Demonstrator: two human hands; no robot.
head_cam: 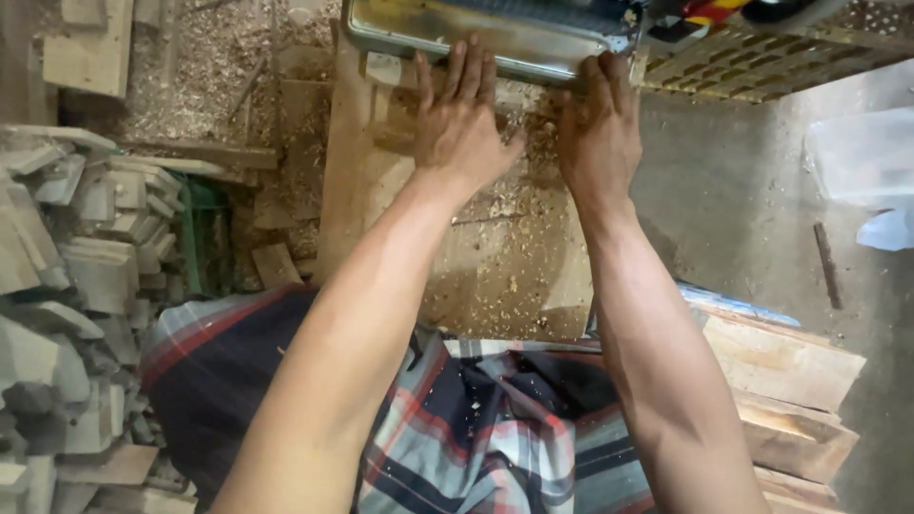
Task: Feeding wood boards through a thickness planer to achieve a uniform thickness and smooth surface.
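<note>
Pressing flat on the wooden board point(495, 257), the left hand point(459, 119) and right hand point(598, 128) lie open-fingered at its far edge, touching the metal planer point(476, 33). Shavings cover the board; cut blocks point(76, 286) are stacked left, so work looks partway.

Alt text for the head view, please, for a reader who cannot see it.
Seen from above, a person's left hand and right hand press flat, fingers spread, on a wooden board strewn with shavings, fingertips at the edge of a metal machine. Cut wood blocks are piled on the left and planks stacked on the right.
</note>
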